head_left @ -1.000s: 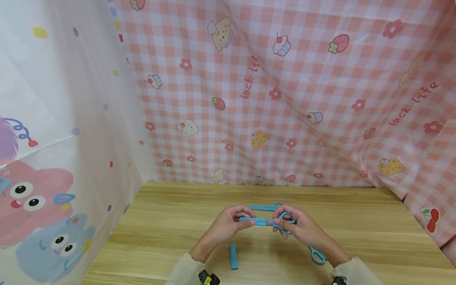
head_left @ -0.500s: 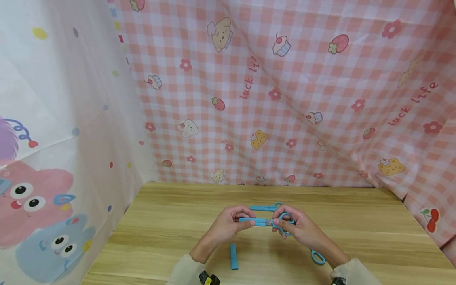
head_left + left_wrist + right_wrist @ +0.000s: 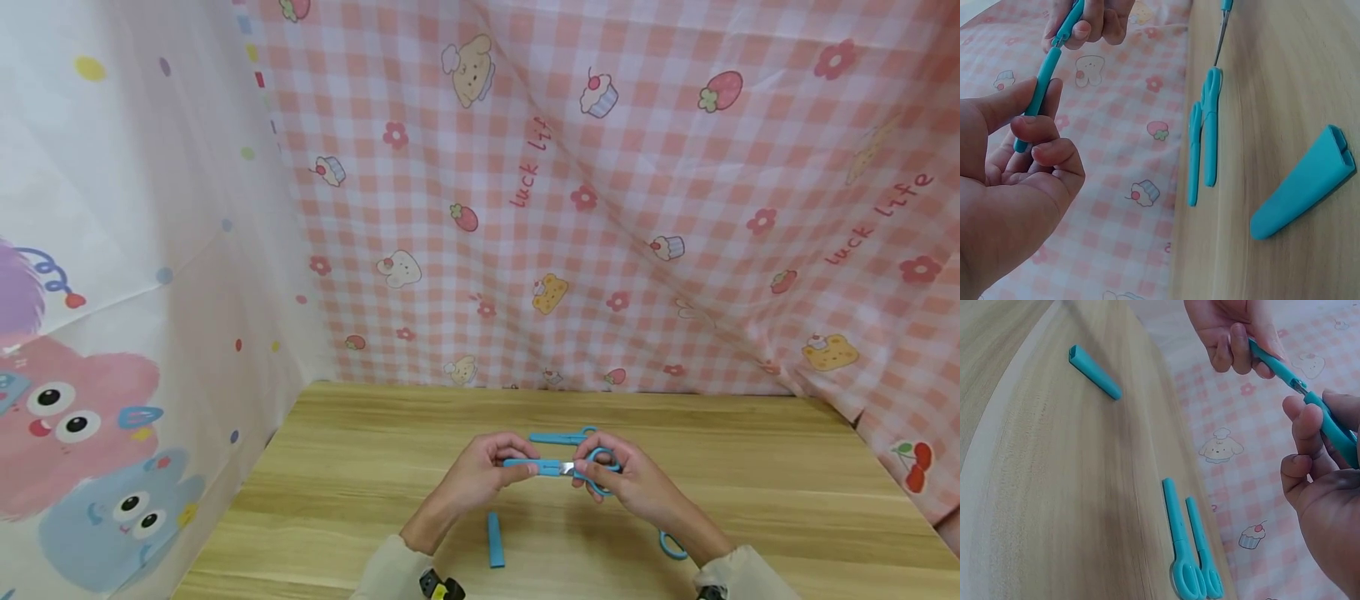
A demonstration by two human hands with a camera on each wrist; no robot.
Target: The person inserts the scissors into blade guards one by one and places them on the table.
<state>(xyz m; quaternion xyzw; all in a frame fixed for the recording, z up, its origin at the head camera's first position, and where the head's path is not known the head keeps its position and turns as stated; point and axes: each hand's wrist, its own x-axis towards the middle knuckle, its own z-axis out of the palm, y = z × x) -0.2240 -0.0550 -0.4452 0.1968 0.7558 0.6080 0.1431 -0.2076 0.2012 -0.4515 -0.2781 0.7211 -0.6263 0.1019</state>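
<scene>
A pair of light-blue scissors is held level above the table between both hands. My left hand pinches the blue blade cover, thumb in front and fingers behind. The scissors' handles are in the grip of my right hand, thumb and fingers close to the pivot. Between cover and handles shows a short strip of bare metal blade. The cover encloses the rest of the blades. In the left wrist view, the left hand's fingers curl around the cover's far end.
A loose blue cover lies on the wooden table near the left forearm. Two covered scissors lie side by side behind the hands. Another pair's handle shows beside the right forearm; its blades are bare.
The head view has shifted slightly. The exposed strip of blade looks brighter, and the right forearm covers more of the handle on the table. Both hands keep their grip.
</scene>
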